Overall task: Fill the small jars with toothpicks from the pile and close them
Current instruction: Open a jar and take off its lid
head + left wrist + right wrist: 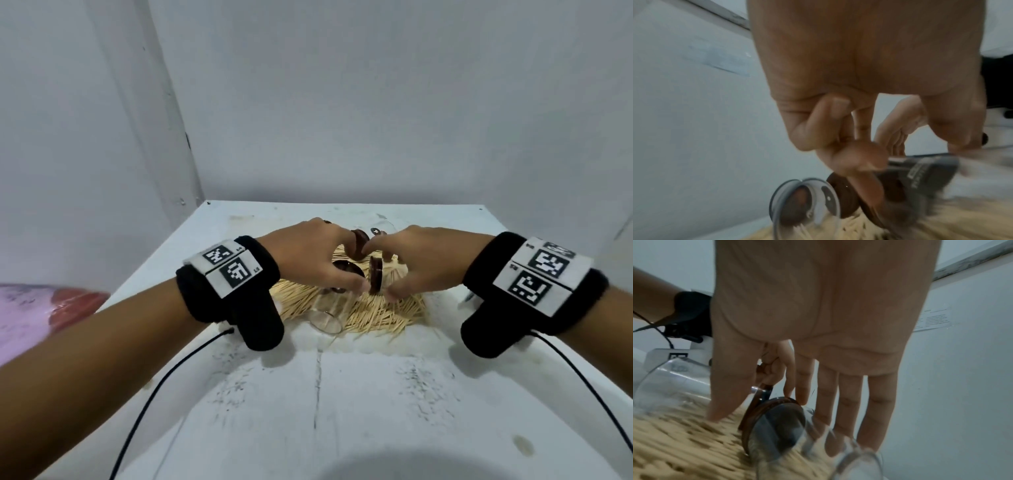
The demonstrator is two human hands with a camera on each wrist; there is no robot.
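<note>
A pile of toothpicks [376, 317] lies on the white table [342, 404]. Both hands meet over it. My left hand [352, 275] has curled fingers and pinches a brown lid [346, 269]; the left wrist view shows the lid [846, 194] under the fingers [865, 186]. My right hand [390, 282] keeps its fingers straight; thumb and index straddle a jar with a brown lid [774, 423] lying on the toothpick pile [674, 443], the index tip on the lid's rim [375, 279]. An empty clear jar [325, 317] lies on its side at the pile's near edge.
Another brown lid [359, 246] shows behind the hands. A jar with a dark label [920, 172] lies beside the left fingers. A pink object [34, 318] sits off the table's left edge. Black cables [154, 394] trail from both wristbands. Walls close the back and left.
</note>
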